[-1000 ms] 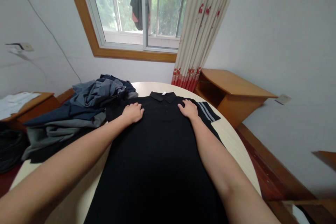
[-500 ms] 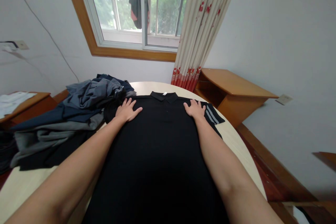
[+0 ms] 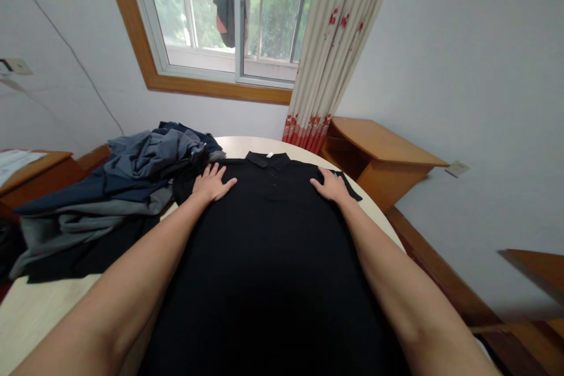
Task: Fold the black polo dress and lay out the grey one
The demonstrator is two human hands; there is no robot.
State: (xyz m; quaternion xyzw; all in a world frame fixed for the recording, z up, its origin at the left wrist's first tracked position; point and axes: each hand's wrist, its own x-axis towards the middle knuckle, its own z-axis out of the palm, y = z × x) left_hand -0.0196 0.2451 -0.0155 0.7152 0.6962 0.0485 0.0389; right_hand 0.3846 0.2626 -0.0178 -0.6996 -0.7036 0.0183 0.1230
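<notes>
Left hand: your left hand (image 3: 212,182) lay flat, fingers spread, on the black polo shirt (image 3: 268,247), gripping nothing.
Right hand: your right hand (image 3: 331,186) pressed open-palmed near the shirt's right shoulder.
Beside: clothes pile (image 3: 127,182).

A round table (image 3: 241,145) with a pale top carries two things. A black polo shirt (image 3: 273,247) lies spread flat down its middle, collar toward the far edge, body running to the near edge, one short sleeve close to the right edge. A heap of clothes (image 3: 132,170), grey, navy and black, lies along the left edge and touches the shirt's shoulder. Bare top shows at the far edge and near left.
</notes>
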